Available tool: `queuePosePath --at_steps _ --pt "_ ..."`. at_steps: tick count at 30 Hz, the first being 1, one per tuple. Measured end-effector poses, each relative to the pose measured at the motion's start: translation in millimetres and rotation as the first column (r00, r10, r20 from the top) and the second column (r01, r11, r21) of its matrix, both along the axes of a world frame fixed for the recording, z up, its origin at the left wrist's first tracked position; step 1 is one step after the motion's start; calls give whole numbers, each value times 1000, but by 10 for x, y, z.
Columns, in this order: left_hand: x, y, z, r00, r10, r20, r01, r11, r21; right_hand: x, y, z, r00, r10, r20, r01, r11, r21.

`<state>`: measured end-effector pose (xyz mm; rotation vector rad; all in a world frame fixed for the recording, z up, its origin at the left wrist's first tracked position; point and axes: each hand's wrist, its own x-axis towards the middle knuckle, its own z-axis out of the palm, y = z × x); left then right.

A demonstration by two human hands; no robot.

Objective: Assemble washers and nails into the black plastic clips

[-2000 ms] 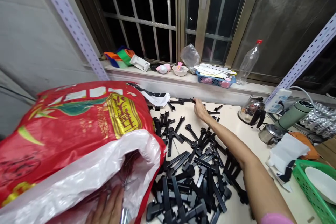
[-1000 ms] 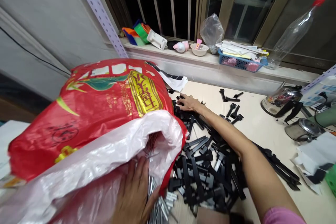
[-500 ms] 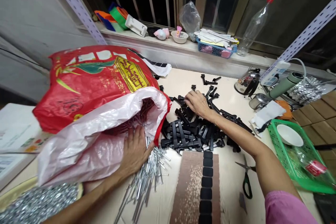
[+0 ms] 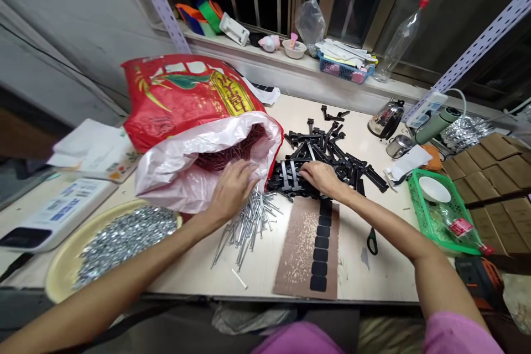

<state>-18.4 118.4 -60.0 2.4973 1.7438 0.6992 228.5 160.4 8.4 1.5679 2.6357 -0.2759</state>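
Observation:
At the mouth of a red plastic sack (image 4: pixel 178 105) with a white lining, my left hand (image 4: pixel 234 188) is open, palm down, thumb apart from loosely bent fingers. Long thin metal pins (image 4: pixel 251 227) spill out beneath it; more reddish-looking pins lie inside the sack. My right hand (image 4: pixel 321 177) reaches into the heap of black plastic parts (image 4: pixel 332 149), its fingers curled down on one piece at the near side. That piece is mostly hidden by the fingers. Below the heap lies a brown board (image 4: pixel 294 249) bearing a column of black rounded-square pads (image 4: pixel 321 243).
A yellowish bowl (image 4: pixel 53 271) of small shiny metal pieces stands at left, beside a white device (image 4: pixel 53 215). Scissors (image 4: pixel 372 242), a green basket (image 4: pixel 418 221), a kettle (image 4: pixel 385 119) and stacked cardboard boxes (image 4: pixel 493 177) are on the right. A windowsill (image 4: pixel 265 55) runs behind.
My right hand has come nearer, from the back of the black heap to its near side. The left hand's fingers are more bent at the sack mouth. The view has shifted, showing the table's front edge.

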Motion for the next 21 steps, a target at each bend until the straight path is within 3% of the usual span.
queuePosePath --at_steps 2,5,11,16,18,21 --pt "139 -20 95 978 -181 -101 191 976 100 -162 -90 -46 994 -108 -23 107 993 -47" --pt "376 74 140 893 -370 -256 403 911 89 -331 -148 -96 968 -238 -74 230 968 -99" --pt "552 408 96 837 -416 -356 458 888 39 -194 -99 -98 911 -370 -182 347 926 -147" --pt "507 491 88 756 -526 -391 573 819 7 31 -43 -156 822 -475 -314 432 880 -198" --pt "487 499 87 756 -538 -372 584 811 14 112 -51 -146 783 -502 -367 459 865 -203" --pt "485 465 92 819 -517 -249 547 834 69 214 -102 -75 719 -530 -449 490 845 -213"
